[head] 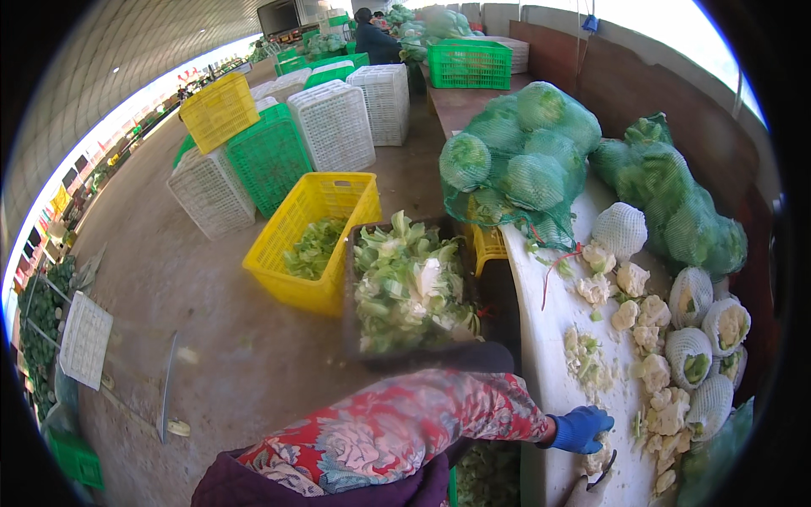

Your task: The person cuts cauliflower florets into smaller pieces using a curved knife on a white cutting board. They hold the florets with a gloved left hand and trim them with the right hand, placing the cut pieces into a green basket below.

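Note:
My left hand [580, 429], in a blue glove, grips a cauliflower piece [595, 457] over the white tabletop [543, 342]. At the bottom edge my right hand [584, 493], partly cut off, holds a dark curved knife blade [608, 468] close beside that piece. Cut cauliflower florets [668, 412] lie in a loose row to the right of my hands. A small heap of trimmings [586, 358] sits on the table beyond my left hand. Several cauliflower heads in white foam nets [689, 356] line the table's right side.
Green mesh sacks of vegetables [535, 142] are piled on the far part of the table. Left of it stand a dark crate of leaves [412, 291] and a yellow crate [272, 269]. Stacked crates [332, 123] and a person [374, 41] are farther back.

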`<state>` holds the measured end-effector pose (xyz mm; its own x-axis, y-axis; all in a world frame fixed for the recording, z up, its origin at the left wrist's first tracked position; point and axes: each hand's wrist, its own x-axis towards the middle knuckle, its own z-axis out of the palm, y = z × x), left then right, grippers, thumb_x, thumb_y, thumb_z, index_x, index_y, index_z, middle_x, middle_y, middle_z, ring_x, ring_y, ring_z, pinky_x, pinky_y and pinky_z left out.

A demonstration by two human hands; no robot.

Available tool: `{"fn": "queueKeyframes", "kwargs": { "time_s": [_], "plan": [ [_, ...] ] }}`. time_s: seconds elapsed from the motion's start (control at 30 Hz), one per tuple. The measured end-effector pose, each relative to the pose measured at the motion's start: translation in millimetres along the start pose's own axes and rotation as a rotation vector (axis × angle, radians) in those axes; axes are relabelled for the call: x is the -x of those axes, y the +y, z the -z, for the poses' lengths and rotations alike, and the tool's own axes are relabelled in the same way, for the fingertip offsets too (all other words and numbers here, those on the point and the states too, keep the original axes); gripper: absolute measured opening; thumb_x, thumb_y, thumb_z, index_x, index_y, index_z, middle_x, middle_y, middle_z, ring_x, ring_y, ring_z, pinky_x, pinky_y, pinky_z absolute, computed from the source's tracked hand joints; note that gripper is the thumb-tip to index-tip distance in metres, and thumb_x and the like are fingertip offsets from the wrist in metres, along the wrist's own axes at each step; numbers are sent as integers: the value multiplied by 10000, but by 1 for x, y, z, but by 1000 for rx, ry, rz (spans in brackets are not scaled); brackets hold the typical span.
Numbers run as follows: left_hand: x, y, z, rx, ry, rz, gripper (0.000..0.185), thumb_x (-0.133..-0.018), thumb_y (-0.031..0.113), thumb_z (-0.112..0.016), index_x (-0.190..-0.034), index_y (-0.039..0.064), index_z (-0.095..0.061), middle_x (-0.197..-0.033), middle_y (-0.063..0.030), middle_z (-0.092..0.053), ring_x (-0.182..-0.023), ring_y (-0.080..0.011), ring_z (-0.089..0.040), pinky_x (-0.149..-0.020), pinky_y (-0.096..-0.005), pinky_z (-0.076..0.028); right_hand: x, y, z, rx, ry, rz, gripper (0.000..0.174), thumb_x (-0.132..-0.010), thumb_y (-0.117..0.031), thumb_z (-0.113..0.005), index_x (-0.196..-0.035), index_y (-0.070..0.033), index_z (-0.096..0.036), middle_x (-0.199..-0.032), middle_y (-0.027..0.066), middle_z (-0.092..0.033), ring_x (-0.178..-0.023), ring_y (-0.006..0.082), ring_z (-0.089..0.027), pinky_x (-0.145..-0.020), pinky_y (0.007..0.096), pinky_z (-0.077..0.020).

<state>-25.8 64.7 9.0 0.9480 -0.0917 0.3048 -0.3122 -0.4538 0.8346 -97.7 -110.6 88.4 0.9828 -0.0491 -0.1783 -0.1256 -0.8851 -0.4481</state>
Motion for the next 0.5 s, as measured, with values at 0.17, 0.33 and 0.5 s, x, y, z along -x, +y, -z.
{"fn": "queueKeyframes", "kwargs": {
  "time_s": [0.17,0.33,0.5],
  "plan": [
    [-2,-5,-4,84,28,-60,418,-786,193,-742,-1148,59,-582,-1099,-185,-580,-1056,-417,-568,-891,-503,-473,-3,-1,6,17,3,-1,576,-988,-315,-458,-1562,-276,-433,-1376,208,-629,-1169,431,-634,-966,503,-486],
    [-19,-23,-13,192,209,-78,419,-738,108,-705,-1130,32,-578,-1126,-218,-573,-1015,-442,-585,-860,-508,-488,0,-11,13,-186,-8,37,610,-969,-243,-494,-1574,-272,-428,-1444,184,-589,-1241,372,-606,-1040,443,-455],
    [-11,-37,-16,-68,23,83,487,-720,86,-685,-1191,38,-575,-1149,-244,-570,-1041,-452,-593,-870,-508,-498,-5,-10,9,-284,-39,41,658,-943,-199,-558,-1585,-212,-415,-1472,202,-555,-1279,321,-566,-1098,406,-410]
  ]
}}
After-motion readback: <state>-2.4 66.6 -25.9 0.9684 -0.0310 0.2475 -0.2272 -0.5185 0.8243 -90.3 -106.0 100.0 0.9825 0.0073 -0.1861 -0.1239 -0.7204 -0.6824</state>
